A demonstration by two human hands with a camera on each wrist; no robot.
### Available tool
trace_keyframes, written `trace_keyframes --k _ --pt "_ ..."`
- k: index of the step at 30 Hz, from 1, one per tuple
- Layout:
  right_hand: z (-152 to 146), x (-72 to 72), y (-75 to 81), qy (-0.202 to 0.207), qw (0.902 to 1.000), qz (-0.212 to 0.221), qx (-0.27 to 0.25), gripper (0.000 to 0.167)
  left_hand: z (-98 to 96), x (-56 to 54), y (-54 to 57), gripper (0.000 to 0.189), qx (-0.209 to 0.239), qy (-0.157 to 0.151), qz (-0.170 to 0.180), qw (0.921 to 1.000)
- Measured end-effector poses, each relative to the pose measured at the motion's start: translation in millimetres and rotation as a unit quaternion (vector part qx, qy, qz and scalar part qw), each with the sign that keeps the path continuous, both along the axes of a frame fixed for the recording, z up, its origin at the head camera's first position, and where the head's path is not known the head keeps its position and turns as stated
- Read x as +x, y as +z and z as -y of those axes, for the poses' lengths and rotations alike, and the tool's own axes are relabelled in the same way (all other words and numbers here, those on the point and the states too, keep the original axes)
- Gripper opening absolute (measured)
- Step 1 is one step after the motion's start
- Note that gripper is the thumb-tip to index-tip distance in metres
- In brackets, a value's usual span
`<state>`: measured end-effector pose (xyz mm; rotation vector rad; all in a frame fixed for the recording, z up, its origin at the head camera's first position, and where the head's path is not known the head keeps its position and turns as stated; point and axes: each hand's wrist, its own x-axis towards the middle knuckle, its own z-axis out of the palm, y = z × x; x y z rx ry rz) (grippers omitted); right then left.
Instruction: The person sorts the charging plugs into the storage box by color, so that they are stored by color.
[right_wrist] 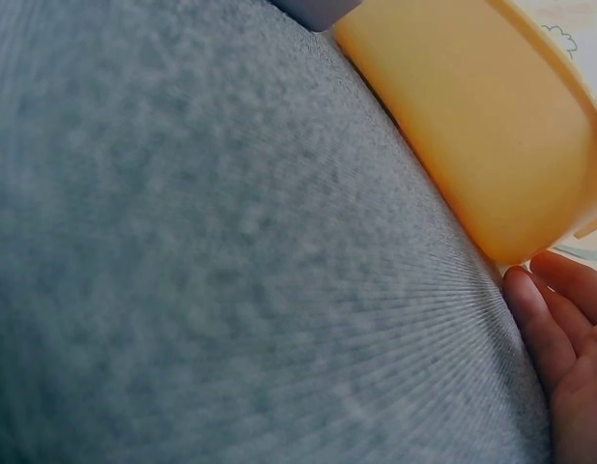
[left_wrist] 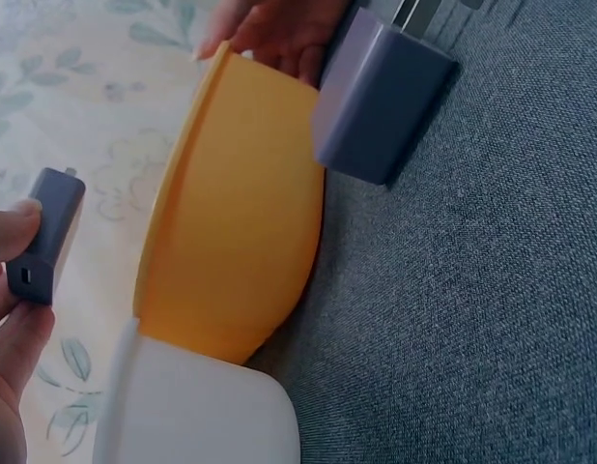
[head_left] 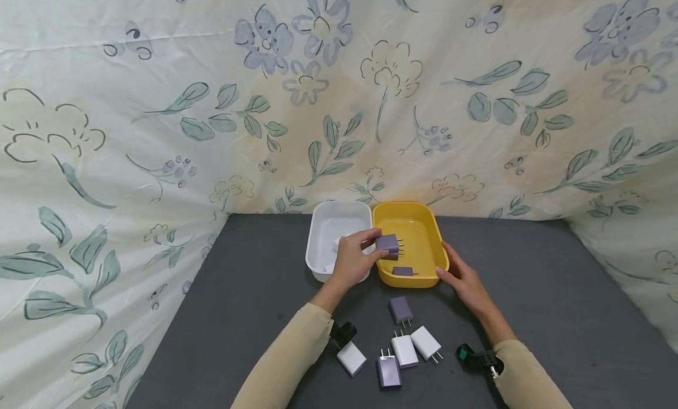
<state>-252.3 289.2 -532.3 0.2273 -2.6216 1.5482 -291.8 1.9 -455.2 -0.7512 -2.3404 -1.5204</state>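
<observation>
A purple plug charger [head_left: 387, 243] is pinched between the thumb and fingers of my left hand [head_left: 352, 257], over the left part of a yellow bin [head_left: 418, 220]. Its prongs point right in the head view; a small port shows on the held charger [left_wrist: 42, 246] in the left wrist view. Another purple charger [head_left: 402, 271] lies inside the bin near its front wall. My right hand [head_left: 466, 279] rests against the bin's front right corner. Its fingers [right_wrist: 569, 285] look mostly straight beside the yellow wall in the right wrist view.
A white bin [head_left: 319, 238] stands against the yellow bin's left side, holding white items partly hidden by my left hand. In front, on the dark table [head_left: 238, 315], lie a purple charger [head_left: 401, 309], a lilac charger [head_left: 389, 371] and several white chargers [head_left: 405, 351]. Floral cloth hangs behind.
</observation>
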Motion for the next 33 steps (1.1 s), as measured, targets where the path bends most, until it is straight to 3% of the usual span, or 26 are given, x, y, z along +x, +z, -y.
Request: trace_keyframes --k 17,29,33 --pt "1 1.2 0.3 -0.007 1.0 0.006 0.002 0.072 -16.0 -4.1 -9.6 0.044 -0.018 -0.004 0.021 0.9996" --pt "2 2.7 1.2 -0.008 0.9999 0.008 0.002 0.071 -26.1 -4.9 -11.6 0.044 -0.043 0.014 0.022 0.9987" --pt "1 2.7 1.6 -0.008 0.9999 0.006 0.009 0.071 -25.8 -5.8 -13.7 0.045 -0.043 0.023 0.04 0.998"
